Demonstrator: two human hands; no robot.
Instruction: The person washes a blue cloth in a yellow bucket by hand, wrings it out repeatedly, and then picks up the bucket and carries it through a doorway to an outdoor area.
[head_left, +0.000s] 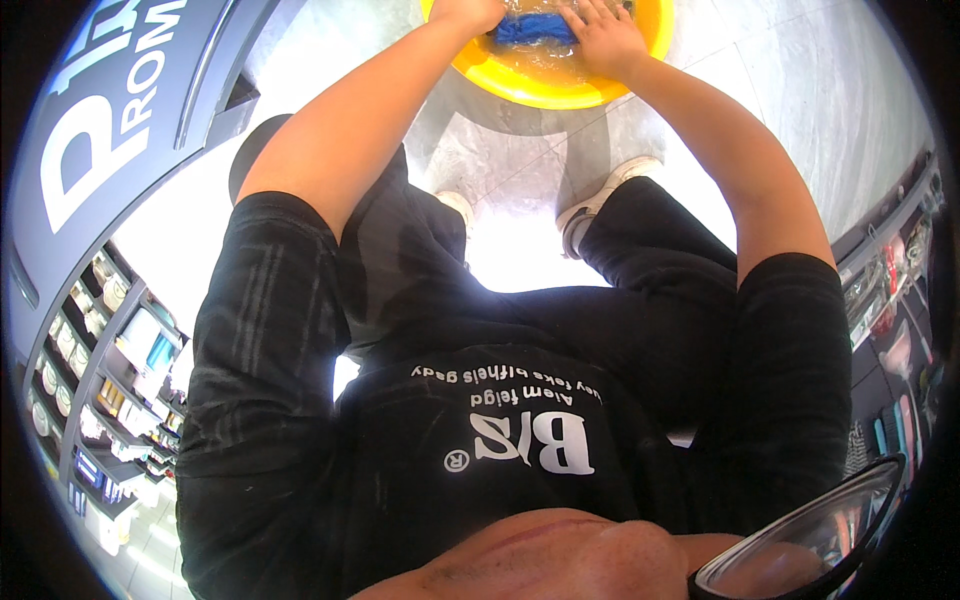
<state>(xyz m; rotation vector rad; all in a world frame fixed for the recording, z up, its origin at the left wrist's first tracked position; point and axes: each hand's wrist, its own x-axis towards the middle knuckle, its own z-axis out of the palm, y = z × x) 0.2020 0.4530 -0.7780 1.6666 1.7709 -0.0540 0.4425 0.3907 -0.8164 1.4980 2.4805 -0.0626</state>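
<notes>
At the top edge, a round yellow plastic basin (525, 94) holds murky, brownish water (529, 56). A wet blue cloth (534, 28) lies in this water. My left hand (471, 13) is curled at the cloth's left end and seems to grip it; the frame's top edge cuts off part of this hand. Over the basin's right side, my right hand (606, 36) is spread flat, palm down, its fingertips against the right end of the cloth. Both forearms reach forward over the basin's near rim.
The basin stands on a grey tiled floor (795, 97), beyond my shoes (611, 184). A grey panel with large white lettering (82, 161) rises at the left, above shelves of goods (112, 397). More goods hang on a rack (892, 300) at the right.
</notes>
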